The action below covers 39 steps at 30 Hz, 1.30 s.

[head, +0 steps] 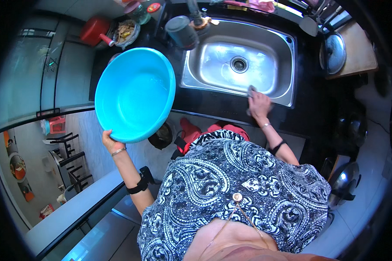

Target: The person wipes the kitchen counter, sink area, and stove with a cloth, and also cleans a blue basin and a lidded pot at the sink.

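My left hand (112,142) grips the near rim of a round turquoise plastic basin (135,94), which is tilted so its inside faces me. A few wet marks show on the basin's inner wall. At the front edge of the stainless steel sink (285,81), my right hand (260,105) holds a greyish cloth (251,91), partly hidden under the fingers and slightly blurred. The cloth touches the sink's rim or the dark counter (212,101) beside it; which one I cannot tell. Some wetness shines on the sink's floor around the drain (239,64).
A dark container (182,32) stands at the sink's back left, near the faucet (194,9). Beyond the basin are a red pot (96,31) and a lined bowl of scraps (126,32). A pot lid (333,53) leans against a wooden board (357,52) at right.
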Motion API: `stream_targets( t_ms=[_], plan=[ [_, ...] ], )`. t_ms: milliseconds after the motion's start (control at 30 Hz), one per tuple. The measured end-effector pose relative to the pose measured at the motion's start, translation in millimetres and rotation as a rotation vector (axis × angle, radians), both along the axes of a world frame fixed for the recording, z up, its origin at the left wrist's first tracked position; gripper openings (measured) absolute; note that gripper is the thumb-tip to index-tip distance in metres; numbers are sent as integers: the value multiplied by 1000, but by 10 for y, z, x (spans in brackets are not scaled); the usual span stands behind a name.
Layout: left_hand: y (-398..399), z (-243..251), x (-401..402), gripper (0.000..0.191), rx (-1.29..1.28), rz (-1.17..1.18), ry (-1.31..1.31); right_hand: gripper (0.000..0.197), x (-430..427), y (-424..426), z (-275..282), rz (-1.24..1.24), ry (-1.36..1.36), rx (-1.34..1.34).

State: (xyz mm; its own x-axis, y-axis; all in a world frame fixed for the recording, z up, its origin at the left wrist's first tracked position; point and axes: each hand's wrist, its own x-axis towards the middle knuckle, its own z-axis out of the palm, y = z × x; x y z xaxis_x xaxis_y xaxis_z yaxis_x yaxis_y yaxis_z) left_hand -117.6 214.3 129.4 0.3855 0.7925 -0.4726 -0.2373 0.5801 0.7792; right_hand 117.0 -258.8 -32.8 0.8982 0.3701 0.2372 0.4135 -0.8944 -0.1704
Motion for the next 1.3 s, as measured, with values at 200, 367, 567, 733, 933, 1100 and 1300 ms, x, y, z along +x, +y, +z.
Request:
stream_targets(
  t_ms=[200,367,567,733,933,1100,1300],
  plan=[
    [-4,-50,-45,34,56,-24,53,38,-10,791,-247,59,56,112],
    [-111,-38,-161,31,117,63,65,28,338,785,-319,-142,44,177],
    [83,-88,-96,36,92,137,-53,23,1081,283,-225,-445,280,783],
    [325,-329,269,38,99,265,-144,33,764,622,145,-57,30,525],
    [664,-783,1152,37,83,267,-128,41,635,930,-110,267,127,-76],
    [1102,-984,1265,46,64,227,-86,41,1307,732,-338,-188,36,9],
    [1272,-891,1446,48,152,234,-87,41,2376,657,-215,-313,24,378]
  ],
)
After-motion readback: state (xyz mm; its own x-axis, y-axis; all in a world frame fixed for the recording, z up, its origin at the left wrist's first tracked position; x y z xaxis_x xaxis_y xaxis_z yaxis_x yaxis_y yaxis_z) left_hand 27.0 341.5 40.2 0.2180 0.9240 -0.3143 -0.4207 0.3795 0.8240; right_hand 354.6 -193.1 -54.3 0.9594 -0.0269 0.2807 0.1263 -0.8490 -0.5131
